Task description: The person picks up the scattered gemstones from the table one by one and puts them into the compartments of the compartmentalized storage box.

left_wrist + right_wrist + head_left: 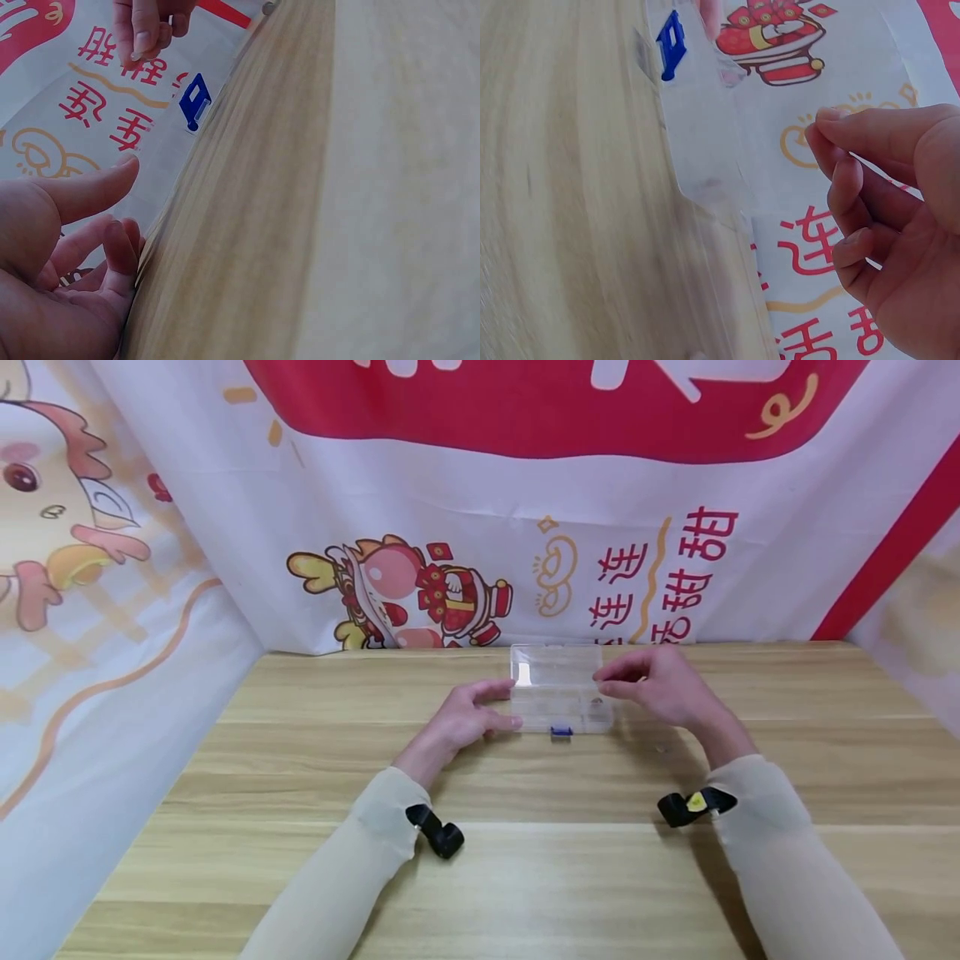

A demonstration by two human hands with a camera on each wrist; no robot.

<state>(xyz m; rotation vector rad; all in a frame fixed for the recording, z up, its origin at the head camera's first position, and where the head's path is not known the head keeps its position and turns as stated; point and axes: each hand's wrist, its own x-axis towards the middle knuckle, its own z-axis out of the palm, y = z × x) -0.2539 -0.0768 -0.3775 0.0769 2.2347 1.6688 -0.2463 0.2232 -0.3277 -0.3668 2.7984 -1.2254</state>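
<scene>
Because the clear box (531, 727) looks so light, I rest my left hand (468, 714) against its left end, thumb by the front corner and a finger farther back, spread loosely rather than clenched; I take that as steadying, so it won't skid on the table (480, 877). The box sits toward the back of the table, just before the printed cloth (450, 493), with its lid (562, 664) tipped up and away from me, presumably so the compartments lie uncovered on my side; whether the lid leans on the cloth I can't tell. Its blue latch (561, 732) faces me, midway along the front edge. My right hand (663, 685) hovers over the box's right side, thumb and forefinger pinched at the tips around what looks like a small pale piece (136, 55), too tiny to name; a fingertip hold suits that size, and the other fingers curl in out of the way. One tiny item (597, 701) shows in a compartment on the right, and a clear bit (661, 748) lies on the table near my right wrist, within easy reach.
</scene>
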